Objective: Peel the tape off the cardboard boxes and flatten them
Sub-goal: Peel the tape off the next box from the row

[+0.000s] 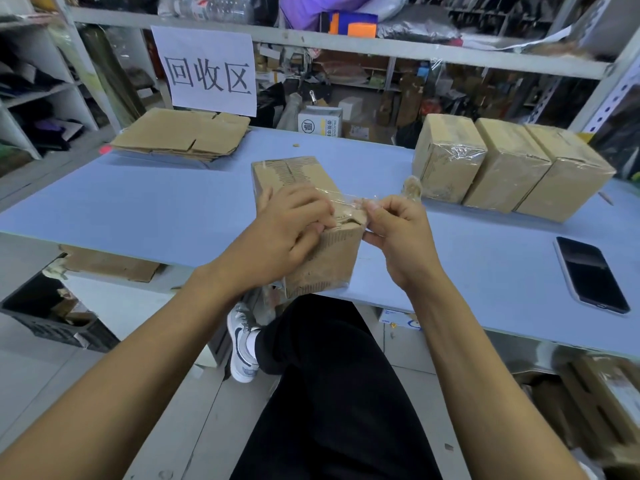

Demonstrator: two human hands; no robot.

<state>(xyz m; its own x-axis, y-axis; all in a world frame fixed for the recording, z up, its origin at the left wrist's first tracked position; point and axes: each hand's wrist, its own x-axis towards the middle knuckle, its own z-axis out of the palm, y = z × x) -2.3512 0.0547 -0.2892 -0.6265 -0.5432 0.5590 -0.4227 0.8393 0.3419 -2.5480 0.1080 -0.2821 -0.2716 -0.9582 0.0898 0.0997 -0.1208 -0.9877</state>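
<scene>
- Small brown cardboard box (311,216) with dark printed text, near end tilted over the near edge of the pale blue bench (138,202); top seam torn and ragged under clear shiny tape (349,201).
- Left hand (291,230) curled over the box top, grip pressing down beside the seam.
- Right hand (398,226) pinching a stretched strip of that tape at the box's right corner.
- Three taped brown boxes (509,168) in a row at right; stack of flattened cardboard (183,135) at far left.
- Fingertips on the seam partly hidden; printed text too blurred to read.

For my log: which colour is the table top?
Light blue table, seen in the head view.
</scene>
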